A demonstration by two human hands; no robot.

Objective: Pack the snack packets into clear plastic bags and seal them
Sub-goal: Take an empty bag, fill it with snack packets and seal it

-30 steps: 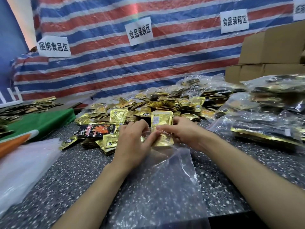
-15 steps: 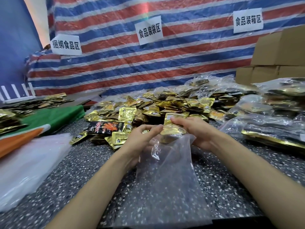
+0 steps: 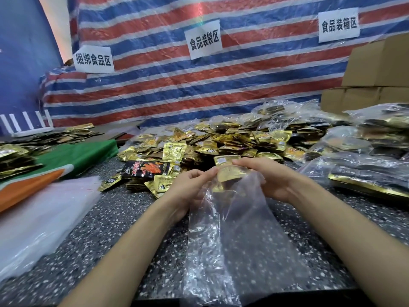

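Note:
A clear plastic bag (image 3: 234,244) hangs from my hands down to the speckled table (image 3: 124,231), its mouth lifted. My left hand (image 3: 190,185) pinches the left edge of the mouth. My right hand (image 3: 265,176) grips a small stack of gold snack packets (image 3: 228,171), which sits partly inside the mouth of the bag. Behind my hands lies a large heap of loose gold packets (image 3: 221,142), and a black and red packet (image 3: 146,169) rests at the heap's front left.
Filled clear bags (image 3: 363,169) pile up on the right, with cardboard boxes (image 3: 376,69) behind them. A stack of empty clear bags (image 3: 42,220) lies at the left beside green and orange cloth (image 3: 73,160). A striped tarp (image 3: 199,85) with paper signs closes the back.
The bag's mouth has been lifted and pulled wider. My right hand has pushed the gold packets from above the bag into its mouth. The camera has swung a little left.

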